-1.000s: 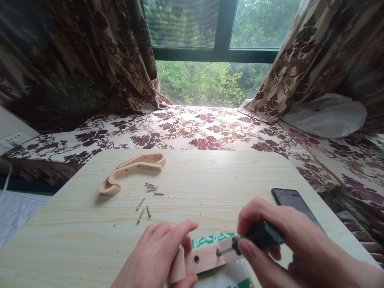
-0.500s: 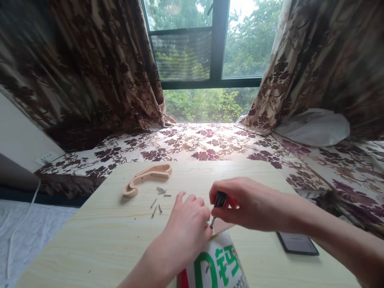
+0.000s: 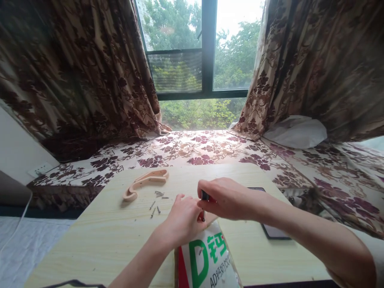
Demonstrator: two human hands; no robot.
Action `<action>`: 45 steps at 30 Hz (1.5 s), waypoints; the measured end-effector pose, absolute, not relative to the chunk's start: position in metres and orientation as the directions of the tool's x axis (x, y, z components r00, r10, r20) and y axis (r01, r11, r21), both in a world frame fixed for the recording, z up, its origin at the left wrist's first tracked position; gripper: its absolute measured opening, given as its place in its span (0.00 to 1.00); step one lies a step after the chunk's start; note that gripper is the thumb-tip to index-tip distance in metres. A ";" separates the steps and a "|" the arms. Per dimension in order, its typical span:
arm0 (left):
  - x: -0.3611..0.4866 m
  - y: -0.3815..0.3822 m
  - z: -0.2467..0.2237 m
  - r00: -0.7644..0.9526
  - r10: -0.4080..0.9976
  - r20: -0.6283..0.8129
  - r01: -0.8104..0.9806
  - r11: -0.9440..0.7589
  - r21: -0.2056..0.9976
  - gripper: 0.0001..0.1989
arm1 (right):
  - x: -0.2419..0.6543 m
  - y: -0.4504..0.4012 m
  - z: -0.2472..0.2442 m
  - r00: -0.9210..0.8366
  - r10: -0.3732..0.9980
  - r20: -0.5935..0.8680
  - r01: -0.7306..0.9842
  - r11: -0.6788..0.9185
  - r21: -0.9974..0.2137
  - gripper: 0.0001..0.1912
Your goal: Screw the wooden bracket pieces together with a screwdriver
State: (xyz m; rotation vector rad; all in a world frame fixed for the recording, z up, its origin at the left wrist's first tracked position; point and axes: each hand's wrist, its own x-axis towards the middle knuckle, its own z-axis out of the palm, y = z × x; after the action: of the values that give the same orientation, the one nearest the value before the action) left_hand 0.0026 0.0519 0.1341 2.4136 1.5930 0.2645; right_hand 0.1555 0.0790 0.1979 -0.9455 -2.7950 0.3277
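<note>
My right hand (image 3: pixel 225 198) is closed around the black handle of a screwdriver (image 3: pixel 204 195), held nearly upright. The screwdriver's shaft runs down beside the fingers of my left hand (image 3: pixel 186 216). Those fingers are curled down onto a light wooden piece (image 3: pixel 211 219), which shows only in part beneath the hands. A screw at the screwdriver's tip cannot be clearly made out. The wooden piece lies at the top end of a printed carton (image 3: pixel 207 260) with green lettering and a red corner.
A curved wooden piece (image 3: pixel 147 182) lies at the table's far left. Several loose screws (image 3: pixel 158 195) are scattered between it and my left hand. A dark-edged flat device (image 3: pixel 277 233) lies partly under my right forearm. The pale wooden table (image 3: pixel 99 236) meets a flower-patterned window seat (image 3: pixel 198 148).
The view has tilted up and shifted right, so everything sits further left in the picture. The screwdriver stands more upright in my right hand; my left hand stays on the wooden piece.
</note>
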 end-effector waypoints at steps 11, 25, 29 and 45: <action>0.002 0.052 0.137 0.389 0.920 -0.045 0.880 -0.356 0.315 0.06 | 0.159 0.074 0.205 -0.779 0.618 0.105 0.573 0.770 -0.280 0.06; 0.004 0.051 0.141 0.409 0.912 -0.036 0.869 -0.377 0.321 0.07 | 0.152 0.074 0.204 -0.760 0.643 0.096 0.625 0.764 -0.162 0.07; 0.003 0.052 0.141 0.420 0.907 -0.027 0.864 -0.391 0.317 0.08 | 0.152 0.074 0.203 -0.722 0.684 0.105 0.675 0.729 -0.110 0.10; 0.001 0.053 0.134 0.405 0.914 -0.036 0.876 -0.376 0.301 0.08 | 0.154 0.071 0.208 -0.741 0.666 0.087 0.649 0.744 -0.158 0.07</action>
State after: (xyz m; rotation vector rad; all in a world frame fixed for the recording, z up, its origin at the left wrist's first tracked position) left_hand 0.0013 0.0532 0.1340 2.3918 1.5655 0.1969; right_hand 0.1540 0.0712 0.2083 -1.0627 -2.8036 0.1774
